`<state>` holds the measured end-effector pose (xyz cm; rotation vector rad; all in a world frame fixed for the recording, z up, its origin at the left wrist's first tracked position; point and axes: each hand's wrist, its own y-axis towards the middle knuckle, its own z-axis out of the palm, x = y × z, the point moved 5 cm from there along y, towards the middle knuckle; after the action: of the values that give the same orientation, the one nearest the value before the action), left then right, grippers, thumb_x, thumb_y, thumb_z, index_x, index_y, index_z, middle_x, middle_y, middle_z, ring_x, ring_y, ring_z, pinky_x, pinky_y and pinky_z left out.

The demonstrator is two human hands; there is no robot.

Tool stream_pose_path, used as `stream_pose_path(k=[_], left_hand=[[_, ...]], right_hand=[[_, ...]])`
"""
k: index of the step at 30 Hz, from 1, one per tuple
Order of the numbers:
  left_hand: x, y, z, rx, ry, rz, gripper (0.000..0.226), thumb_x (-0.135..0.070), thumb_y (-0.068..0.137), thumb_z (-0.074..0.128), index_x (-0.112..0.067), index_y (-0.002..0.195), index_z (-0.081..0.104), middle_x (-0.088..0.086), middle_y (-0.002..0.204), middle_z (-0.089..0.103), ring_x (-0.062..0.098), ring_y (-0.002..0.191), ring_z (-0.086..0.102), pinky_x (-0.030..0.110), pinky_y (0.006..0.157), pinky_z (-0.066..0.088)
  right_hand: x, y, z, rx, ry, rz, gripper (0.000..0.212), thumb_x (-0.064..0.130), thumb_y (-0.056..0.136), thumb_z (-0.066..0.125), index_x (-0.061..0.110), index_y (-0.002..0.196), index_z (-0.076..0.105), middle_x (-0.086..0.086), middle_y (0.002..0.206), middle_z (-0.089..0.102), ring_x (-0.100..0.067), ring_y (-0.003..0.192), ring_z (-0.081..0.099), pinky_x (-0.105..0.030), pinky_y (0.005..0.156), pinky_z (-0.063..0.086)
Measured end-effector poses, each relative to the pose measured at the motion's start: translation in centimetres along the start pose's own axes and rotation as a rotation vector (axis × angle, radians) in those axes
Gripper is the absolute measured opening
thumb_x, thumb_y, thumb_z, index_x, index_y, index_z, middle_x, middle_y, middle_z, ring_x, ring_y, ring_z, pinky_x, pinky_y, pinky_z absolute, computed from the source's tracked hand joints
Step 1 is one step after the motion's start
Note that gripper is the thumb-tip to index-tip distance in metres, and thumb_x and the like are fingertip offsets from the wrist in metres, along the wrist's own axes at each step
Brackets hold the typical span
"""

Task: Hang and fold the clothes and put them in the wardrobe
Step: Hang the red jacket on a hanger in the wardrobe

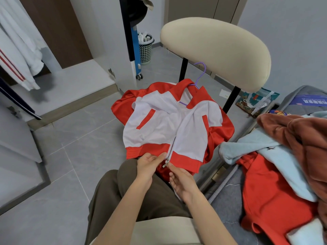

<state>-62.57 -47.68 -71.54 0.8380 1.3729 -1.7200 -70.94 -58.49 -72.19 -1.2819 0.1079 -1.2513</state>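
jacket (159, 124): red, white front panels, red pocket strips
hanger (200, 75): purple
chair back (217, 50): beige
my trousers (134, 197): olive-brown
fleece (256, 147): pale blue
quilted coat (300, 138): rust brown
floor (70, 174): grey

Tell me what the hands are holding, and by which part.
The red and white zip-up jacket, at its bottom hem: the left hand pinches the hem beside the zipper, the right hand pinches the metal zipper pull.

I read the jacket (159, 124) as red cloth with a slight sheen and matt white panels, its zip pull (166, 164) bright metal. Above it the hanger (200, 76) looks smooth purple plastic, the chair back (215, 50) matt beige fabric; left of it, smooth grey floor tiles (70, 165).
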Motion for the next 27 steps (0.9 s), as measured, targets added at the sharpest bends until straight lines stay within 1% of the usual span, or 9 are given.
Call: stream_pose_path(k=[3,8,11,16,18,20,22,24,27], left_hand=[[0.0,-0.1,-0.1,0.015,0.037,0.023,0.02,-0.013,0.074,0.082,-0.005,0.085,0.066,0.008,0.081,0.075,0.017,0.08,0.072,0.023,0.072,0.055],[0.1,0.1,-0.1,0.038,0.022,-0.01,0.021,-0.009,0.076,0.08,-0.002,0.09,0.066,0.014,0.088,0.074,0.023,0.088,0.071,0.03,0.082,0.055],[-0.1,0.0,0.0,0.059,0.018,-0.039,0.023,-0.008,0.077,0.079,0.001,0.093,0.064,0.016,0.089,0.073,0.021,0.087,0.072,0.025,0.077,0.056],[-0.2,-0.2,-0.1,-0.013,0.167,0.049,0.019,-0.009,0.077,0.079,-0.003,0.086,0.064,0.006,0.079,0.071,0.012,0.074,0.068,0.021,0.071,0.055],[-0.1,-0.2,-0.1,-0.008,0.138,0.054,0.02,-0.009,0.077,0.079,-0.002,0.09,0.065,0.005,0.079,0.073,0.011,0.075,0.069,0.019,0.07,0.055],[-0.1,-0.1,-0.1,0.011,0.097,0.033,0.024,-0.007,0.077,0.079,0.001,0.095,0.066,0.01,0.085,0.074,0.017,0.082,0.071,0.023,0.076,0.056],[-0.2,0.0,-0.1,0.021,0.121,0.025,0.026,-0.008,0.075,0.081,0.003,0.093,0.066,0.013,0.084,0.074,0.018,0.081,0.071,0.024,0.076,0.056],[-0.1,0.0,0.0,0.025,0.178,0.034,0.023,-0.01,0.074,0.083,0.0,0.085,0.065,0.008,0.075,0.073,0.012,0.072,0.07,0.017,0.067,0.054],[0.1,0.1,0.0,0.028,0.238,0.038,0.026,-0.013,0.073,0.083,0.0,0.084,0.064,0.006,0.073,0.072,0.009,0.069,0.068,0.015,0.065,0.053]], right_hand=[[0.3,-0.1,-0.4,0.004,-0.046,-0.016,0.012,0.015,0.079,0.078,0.009,0.083,0.068,0.0,0.063,0.065,-0.005,0.057,0.059,-0.015,0.057,0.05],[1.4,-0.3,-0.8,0.033,-0.197,-0.084,0.012,0.017,0.082,0.075,0.006,0.085,0.071,-0.004,0.067,0.067,-0.008,0.064,0.06,-0.016,0.064,0.05],[1.6,-0.1,-1.0,0.008,-0.224,-0.116,0.013,0.016,0.083,0.074,0.004,0.084,0.07,-0.001,0.058,0.062,-0.008,0.056,0.055,-0.016,0.059,0.048],[1.2,0.0,-1.0,-0.073,-0.195,-0.142,0.014,0.017,0.079,0.078,0.006,0.074,0.071,-0.002,0.051,0.052,-0.008,0.048,0.047,-0.024,0.065,0.048],[1.1,0.0,-0.8,-0.085,-0.147,-0.137,0.016,0.015,0.078,0.079,0.009,0.067,0.069,-0.002,0.054,0.053,-0.008,0.046,0.045,-0.023,0.061,0.047],[0.6,0.1,-0.5,-0.093,-0.049,-0.097,0.01,0.012,0.078,0.079,0.011,0.073,0.07,-0.002,0.065,0.062,-0.006,0.046,0.043,-0.019,0.052,0.044],[-0.2,0.2,-0.1,-0.108,0.051,-0.014,0.007,0.013,0.08,0.077,0.013,0.083,0.071,0.002,0.074,0.069,-0.003,0.044,0.04,-0.017,0.054,0.042],[-0.5,0.4,0.0,-0.125,0.091,0.025,0.008,0.016,0.08,0.077,0.014,0.086,0.071,0.005,0.071,0.069,-0.002,0.04,0.037,-0.019,0.061,0.042],[-0.2,0.5,-0.3,-0.144,0.071,0.003,0.008,0.016,0.079,0.078,0.015,0.083,0.071,0.005,0.069,0.068,-0.002,0.038,0.035,-0.019,0.057,0.04]])
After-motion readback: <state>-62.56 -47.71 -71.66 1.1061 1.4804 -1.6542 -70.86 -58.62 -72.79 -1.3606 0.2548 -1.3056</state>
